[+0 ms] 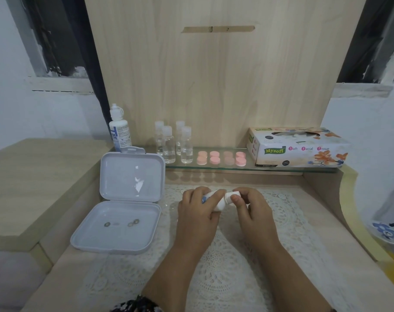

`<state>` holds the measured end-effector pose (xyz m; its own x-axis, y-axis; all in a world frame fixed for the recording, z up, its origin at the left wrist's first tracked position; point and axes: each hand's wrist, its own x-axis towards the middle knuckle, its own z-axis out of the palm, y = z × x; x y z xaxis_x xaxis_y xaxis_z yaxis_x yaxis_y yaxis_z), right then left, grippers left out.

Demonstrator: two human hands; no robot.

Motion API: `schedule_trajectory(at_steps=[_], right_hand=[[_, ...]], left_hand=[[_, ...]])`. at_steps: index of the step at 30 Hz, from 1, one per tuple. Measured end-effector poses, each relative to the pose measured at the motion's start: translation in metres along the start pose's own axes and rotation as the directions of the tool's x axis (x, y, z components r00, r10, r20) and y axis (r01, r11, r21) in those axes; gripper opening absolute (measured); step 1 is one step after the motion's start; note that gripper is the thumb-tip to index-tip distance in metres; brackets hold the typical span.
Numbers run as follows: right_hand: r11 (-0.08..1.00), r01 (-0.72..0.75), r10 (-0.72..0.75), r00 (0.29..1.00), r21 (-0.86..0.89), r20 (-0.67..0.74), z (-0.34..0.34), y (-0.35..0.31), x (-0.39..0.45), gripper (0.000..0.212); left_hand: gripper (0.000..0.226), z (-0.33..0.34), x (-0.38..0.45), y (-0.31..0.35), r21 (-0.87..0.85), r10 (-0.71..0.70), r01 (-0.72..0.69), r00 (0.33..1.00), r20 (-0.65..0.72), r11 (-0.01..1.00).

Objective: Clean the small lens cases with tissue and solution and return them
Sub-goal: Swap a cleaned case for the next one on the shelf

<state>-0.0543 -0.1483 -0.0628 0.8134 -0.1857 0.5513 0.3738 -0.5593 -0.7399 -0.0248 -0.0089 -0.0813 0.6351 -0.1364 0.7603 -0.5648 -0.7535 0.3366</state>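
Note:
Above the lace mat, my left hand grips a small white solution bottle lying sideways. My right hand pinches the bottle's white cap end. Several small pink lens cases sit in a row on the glass shelf. To their right on the same shelf stands the tissue box. A taller solution bottle stands at the shelf's left end.
An open white plastic box lies left of my hands, with small lenses in its lower half. Several clear small bottles stand on the shelf. A wooden panel rises behind. A raised ledge runs along the left.

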Motion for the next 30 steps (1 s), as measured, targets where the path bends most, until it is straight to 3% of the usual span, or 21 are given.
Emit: schedule_trajectory(at_steps=[6,10,13,21,26,30], right_hand=[[0.985,0.170,-0.171,0.985,0.009,0.026,0.002,0.005,0.002,0.023],[0.968,-0.093,0.075,0.993,0.233,0.087,0.000,-0.005,0.000,0.033],[0.975,-0.120,0.108,0.992,0.186,0.069,-0.002,-0.004,0.001,0.015],[0.995,0.041,-0.046,0.998,0.091,0.054,-0.001,-0.002,0.000,0.029],[0.990,-0.007,0.000,0.999,0.140,0.054,-0.001,-0.005,-0.001,0.032],[0.994,0.044,-0.048,0.998,0.099,0.033,-0.002,-0.003,-0.001,0.029]], left_hand=[[0.064,0.002,0.001,-0.004,0.009,-0.023,0.023,1.000,-0.006,1.000],[0.062,0.001,0.001,-0.006,0.023,-0.043,0.044,0.999,-0.011,0.999],[0.064,0.000,0.000,-0.005,0.017,-0.025,0.025,1.000,0.000,1.000],[0.066,0.001,0.000,-0.005,0.027,-0.021,0.021,1.000,0.003,0.999],[0.063,0.001,0.000,-0.004,0.011,-0.022,0.022,1.000,0.008,1.000],[0.065,0.000,0.000,-0.003,0.015,-0.014,0.014,1.000,0.016,1.000]])
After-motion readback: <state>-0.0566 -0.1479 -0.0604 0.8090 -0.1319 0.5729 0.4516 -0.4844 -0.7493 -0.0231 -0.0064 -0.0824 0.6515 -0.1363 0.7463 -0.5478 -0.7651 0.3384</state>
